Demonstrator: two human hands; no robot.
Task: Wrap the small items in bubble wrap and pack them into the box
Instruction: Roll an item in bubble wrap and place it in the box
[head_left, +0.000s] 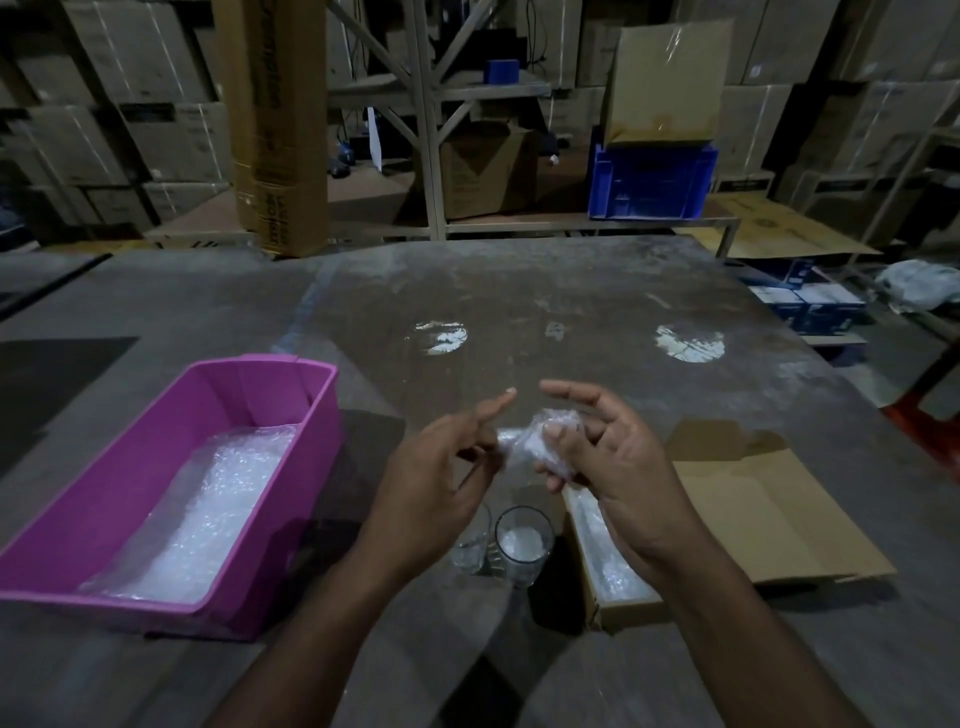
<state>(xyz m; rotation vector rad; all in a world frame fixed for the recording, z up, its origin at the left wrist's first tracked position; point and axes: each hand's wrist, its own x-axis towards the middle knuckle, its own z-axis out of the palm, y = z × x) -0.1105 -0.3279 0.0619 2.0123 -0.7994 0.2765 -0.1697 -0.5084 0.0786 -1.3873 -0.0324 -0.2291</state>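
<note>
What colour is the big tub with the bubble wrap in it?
Pink, seen in the head view: the tub on the left.

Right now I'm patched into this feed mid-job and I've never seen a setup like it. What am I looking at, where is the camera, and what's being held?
There is no machine here: you see a person's two bare hands. The single picture comes from a wide-angle camera worn on the person's head, looking forward and down over a grey table.

The right hand has its fingers curled round a small bundle of bubble wrap, held above the table. The left hand pinches the bundle's other end, forefinger sticking out. What is inside the bundle cannot be seen.

On the table: a pink tub at the left with bubble wrap sheets in it, two clear glasses below the hands, and an open cardboard box at the right with some wrap inside.
</note>
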